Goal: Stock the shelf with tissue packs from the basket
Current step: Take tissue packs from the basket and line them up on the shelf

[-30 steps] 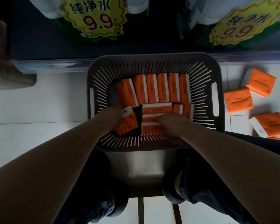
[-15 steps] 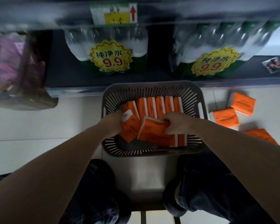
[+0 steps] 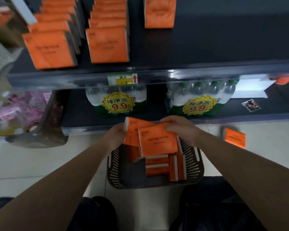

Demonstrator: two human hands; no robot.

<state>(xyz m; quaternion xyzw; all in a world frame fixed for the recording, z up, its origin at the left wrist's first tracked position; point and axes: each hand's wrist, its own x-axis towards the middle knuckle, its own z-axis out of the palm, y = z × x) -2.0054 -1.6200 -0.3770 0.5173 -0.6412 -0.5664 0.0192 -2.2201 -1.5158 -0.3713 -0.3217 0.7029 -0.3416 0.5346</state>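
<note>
Above the grey slotted basket I hold two orange tissue packs. My left hand grips one tissue pack by its left end. My right hand grips the other tissue pack by its top right edge; it overlaps the first. Several more orange packs lie in the basket on the floor. On the upper shelf stand rows of orange packs: a left row, a middle row and a single pack further right.
Two shrink-wrapped bundles of water bottles with yellow 9.9 stickers fill the lower shelf behind my hands. A loose orange pack lies on the white floor to the right. A dark bin of pink items stands at the left.
Both hands have lifted their tissue packs up out of the basket toward the shelves. My view has tilted up, so the upper shelf with its orange rows now shows.
</note>
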